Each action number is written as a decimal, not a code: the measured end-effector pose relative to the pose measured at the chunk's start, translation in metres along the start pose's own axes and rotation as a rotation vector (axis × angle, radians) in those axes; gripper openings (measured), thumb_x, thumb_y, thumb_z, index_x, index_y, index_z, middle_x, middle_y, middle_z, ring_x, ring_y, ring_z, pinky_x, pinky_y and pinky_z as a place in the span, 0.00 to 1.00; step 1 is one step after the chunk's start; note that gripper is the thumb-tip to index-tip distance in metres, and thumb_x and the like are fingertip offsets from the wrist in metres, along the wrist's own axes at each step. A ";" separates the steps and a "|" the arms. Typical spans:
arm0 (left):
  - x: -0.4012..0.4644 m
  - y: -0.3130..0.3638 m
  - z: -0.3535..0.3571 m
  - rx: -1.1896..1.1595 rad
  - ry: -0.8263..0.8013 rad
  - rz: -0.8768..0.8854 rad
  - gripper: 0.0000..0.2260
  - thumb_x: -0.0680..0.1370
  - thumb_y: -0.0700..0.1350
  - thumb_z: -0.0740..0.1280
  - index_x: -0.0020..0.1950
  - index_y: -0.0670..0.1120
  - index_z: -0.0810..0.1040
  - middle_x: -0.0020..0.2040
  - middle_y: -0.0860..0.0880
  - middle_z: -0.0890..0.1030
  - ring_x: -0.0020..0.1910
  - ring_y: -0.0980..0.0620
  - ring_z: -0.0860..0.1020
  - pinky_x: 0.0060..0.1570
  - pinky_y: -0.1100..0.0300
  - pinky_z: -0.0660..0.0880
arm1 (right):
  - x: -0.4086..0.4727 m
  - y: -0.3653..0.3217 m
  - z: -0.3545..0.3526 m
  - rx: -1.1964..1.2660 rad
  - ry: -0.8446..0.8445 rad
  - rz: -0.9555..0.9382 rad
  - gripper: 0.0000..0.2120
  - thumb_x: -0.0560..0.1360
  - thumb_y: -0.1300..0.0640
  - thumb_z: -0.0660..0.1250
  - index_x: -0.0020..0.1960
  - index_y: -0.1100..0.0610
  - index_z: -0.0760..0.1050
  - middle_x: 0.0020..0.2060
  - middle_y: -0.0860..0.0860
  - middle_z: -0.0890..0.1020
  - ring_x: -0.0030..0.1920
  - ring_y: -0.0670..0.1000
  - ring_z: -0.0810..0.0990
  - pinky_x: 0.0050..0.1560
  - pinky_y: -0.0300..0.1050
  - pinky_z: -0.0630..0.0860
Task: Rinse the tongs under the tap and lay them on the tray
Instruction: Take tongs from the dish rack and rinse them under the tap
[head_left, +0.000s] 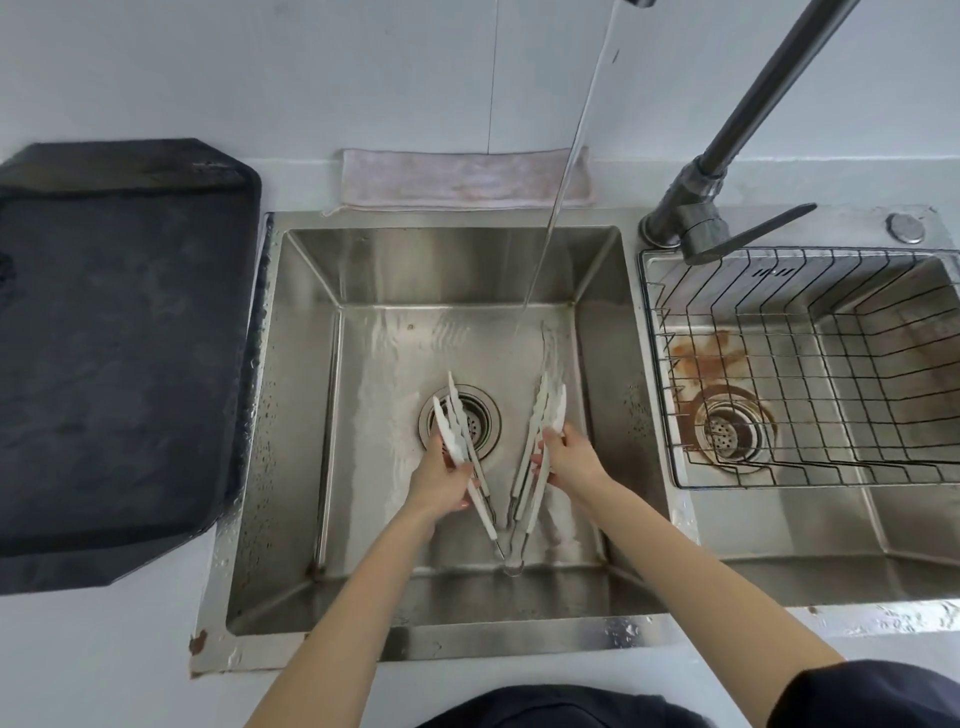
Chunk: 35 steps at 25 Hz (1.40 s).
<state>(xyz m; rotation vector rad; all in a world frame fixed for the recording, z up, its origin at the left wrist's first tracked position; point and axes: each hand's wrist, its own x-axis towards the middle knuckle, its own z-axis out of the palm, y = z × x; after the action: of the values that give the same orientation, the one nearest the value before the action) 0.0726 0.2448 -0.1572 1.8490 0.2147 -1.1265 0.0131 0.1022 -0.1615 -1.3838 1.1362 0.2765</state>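
Two hands hold unbranded white tongs.

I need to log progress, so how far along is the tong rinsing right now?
Done: the tap is running, its water stream falling into the left sink. In hand: the left hand holds one pair of tongs over the drain, and the right hand holds a second pair at the foot of the stream. Left: both pairs must go on the dark tray, which holds none yet.
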 end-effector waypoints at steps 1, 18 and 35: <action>0.003 -0.005 0.001 0.019 0.018 -0.018 0.24 0.77 0.37 0.59 0.71 0.52 0.59 0.54 0.42 0.77 0.52 0.43 0.79 0.47 0.50 0.79 | 0.001 0.005 0.002 -0.004 0.005 0.020 0.18 0.81 0.57 0.51 0.69 0.59 0.63 0.42 0.51 0.74 0.41 0.50 0.75 0.50 0.48 0.75; 0.037 -0.023 0.006 -0.013 0.029 -0.162 0.26 0.77 0.36 0.60 0.72 0.52 0.59 0.55 0.47 0.76 0.51 0.46 0.78 0.45 0.51 0.80 | 0.034 0.030 0.013 -0.186 0.139 0.116 0.23 0.82 0.55 0.49 0.76 0.55 0.54 0.73 0.55 0.64 0.72 0.58 0.64 0.72 0.52 0.62; 0.043 -0.033 0.002 0.210 0.171 0.019 0.22 0.76 0.43 0.64 0.70 0.49 0.66 0.42 0.47 0.77 0.44 0.43 0.80 0.48 0.45 0.79 | 0.038 0.037 0.024 -0.550 0.128 0.018 0.38 0.75 0.45 0.63 0.75 0.61 0.49 0.73 0.59 0.59 0.70 0.61 0.66 0.66 0.54 0.67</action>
<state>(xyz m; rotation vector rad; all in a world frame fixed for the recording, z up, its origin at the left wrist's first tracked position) 0.0772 0.2491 -0.2115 2.1321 0.1824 -1.0090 0.0152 0.1155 -0.2179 -1.8947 1.2298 0.5494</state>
